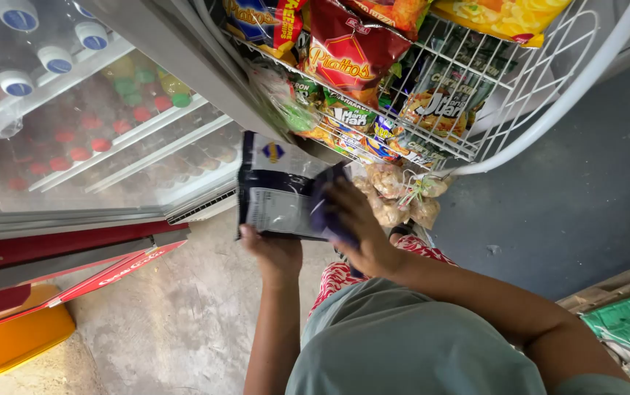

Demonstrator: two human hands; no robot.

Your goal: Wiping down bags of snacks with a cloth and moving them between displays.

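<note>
Dark snack packet (278,194) gripped by both hands (274,249), purple cloth (327,208) under right, wire snack rack (549,95) above, glass-door cooler (95,124) beside

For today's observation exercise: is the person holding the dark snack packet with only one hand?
No: the left hand grips the dark packet from below while the right hand presses its side.
</note>
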